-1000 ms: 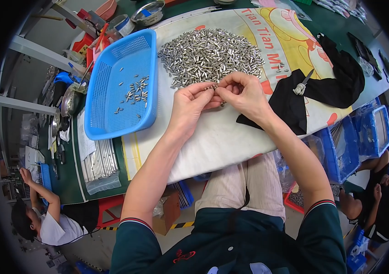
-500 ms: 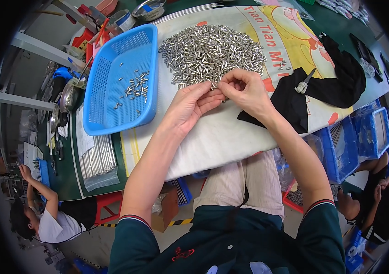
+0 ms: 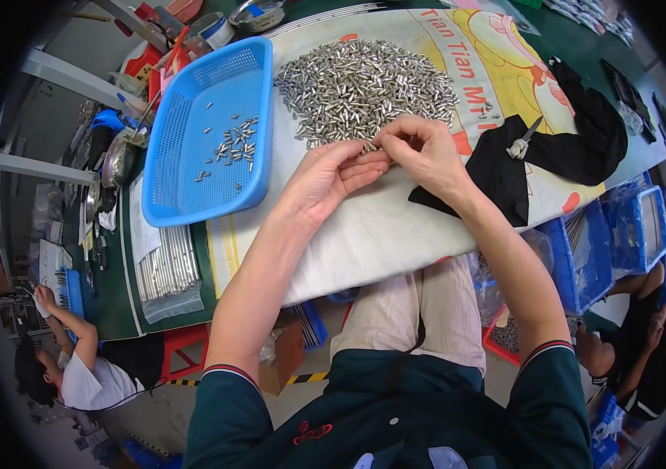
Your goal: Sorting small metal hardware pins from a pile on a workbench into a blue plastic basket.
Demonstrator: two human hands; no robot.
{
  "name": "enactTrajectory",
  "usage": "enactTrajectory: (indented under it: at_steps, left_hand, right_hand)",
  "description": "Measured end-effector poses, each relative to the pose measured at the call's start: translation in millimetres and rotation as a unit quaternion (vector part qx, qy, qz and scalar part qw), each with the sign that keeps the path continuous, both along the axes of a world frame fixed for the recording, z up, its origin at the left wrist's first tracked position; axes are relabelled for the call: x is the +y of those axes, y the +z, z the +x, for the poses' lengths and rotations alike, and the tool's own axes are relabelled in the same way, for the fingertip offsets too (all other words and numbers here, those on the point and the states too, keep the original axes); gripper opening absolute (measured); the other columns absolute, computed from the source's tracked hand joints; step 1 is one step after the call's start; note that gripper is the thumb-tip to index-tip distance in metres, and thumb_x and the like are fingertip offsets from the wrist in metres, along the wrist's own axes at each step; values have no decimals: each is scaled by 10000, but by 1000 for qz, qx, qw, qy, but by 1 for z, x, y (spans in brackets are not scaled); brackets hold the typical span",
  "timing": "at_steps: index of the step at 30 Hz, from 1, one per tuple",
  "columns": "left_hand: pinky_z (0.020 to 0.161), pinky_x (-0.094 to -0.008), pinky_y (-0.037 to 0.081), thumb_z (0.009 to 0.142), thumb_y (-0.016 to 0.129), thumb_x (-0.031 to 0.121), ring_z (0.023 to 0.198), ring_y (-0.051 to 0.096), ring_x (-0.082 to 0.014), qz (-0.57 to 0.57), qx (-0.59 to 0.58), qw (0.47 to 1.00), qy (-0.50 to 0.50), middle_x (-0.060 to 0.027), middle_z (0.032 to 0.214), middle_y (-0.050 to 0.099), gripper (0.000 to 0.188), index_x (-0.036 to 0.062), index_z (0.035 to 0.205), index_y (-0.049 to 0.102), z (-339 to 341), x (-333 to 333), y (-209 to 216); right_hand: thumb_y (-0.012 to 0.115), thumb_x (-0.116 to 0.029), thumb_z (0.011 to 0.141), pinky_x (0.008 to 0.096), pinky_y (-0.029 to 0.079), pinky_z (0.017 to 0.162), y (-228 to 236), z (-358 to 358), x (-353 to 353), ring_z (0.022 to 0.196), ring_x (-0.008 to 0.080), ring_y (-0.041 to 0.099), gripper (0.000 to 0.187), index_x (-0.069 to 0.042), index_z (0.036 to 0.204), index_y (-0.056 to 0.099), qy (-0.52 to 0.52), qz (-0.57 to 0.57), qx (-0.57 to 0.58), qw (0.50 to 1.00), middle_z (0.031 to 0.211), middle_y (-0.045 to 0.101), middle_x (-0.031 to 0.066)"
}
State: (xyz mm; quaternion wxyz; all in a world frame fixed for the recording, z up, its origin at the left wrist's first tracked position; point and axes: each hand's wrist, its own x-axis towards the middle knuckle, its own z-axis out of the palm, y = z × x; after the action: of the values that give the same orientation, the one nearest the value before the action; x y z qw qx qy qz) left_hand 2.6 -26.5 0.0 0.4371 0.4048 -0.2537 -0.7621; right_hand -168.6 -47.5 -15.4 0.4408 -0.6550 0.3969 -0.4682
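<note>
My left hand [image 3: 338, 173] is half curled, palm up, at the near edge of a large pile of small silvery metal pins [image 3: 364, 82]. Its thumb and forefinger close on a small metal pin [image 3: 369, 147]. My right hand [image 3: 424, 156] meets it there, thumb and forefinger pinched at the same spot; whatever sits between those fingertips is mostly hidden. To the left stands a blue perforated plastic basket [image 3: 162, 168], with a scatter of similar pins [image 3: 237, 144] on its bottom.
A black cloth [image 3: 497, 176] lies right of my hands, a small knife [image 3: 522, 145] with a wrapped handle on it. Bagged metal rods [image 3: 167, 270] lie left of the printed sheet [image 3: 333, 270]. Blue bins [image 3: 583, 258] stand at the right. Other people work at both sides.
My hands stay together at the pile's near edge, with only slight finger movement. The view has shifted a little. At the far left, another person's hands have moved slightly.
</note>
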Motion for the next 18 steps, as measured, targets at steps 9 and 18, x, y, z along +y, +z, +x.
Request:
enactTrajectory:
  at_steps: [9,18]
  left_hand:
    - [724,-308,578,900,501,100,844,660,-260,9,0,1000,1,-221,944,632,202,-75,991,547,1,0,0]
    - [680,-269,563,897,566,209,765,655,-194,-32,-78,996,-15,-143,866,648,230,-9,967,585,-2,1,-2]
  right_hand:
    - [585,-102,777,207,402,524,-1,1,-1,576,45,495,146,23,802,657,11,17,-12,1000,665,602,25]
    - [644,-118,736,198,379,526,4,-3,1,583,36,446,145,13,797,657,26,31,12,999,648,551,-22]
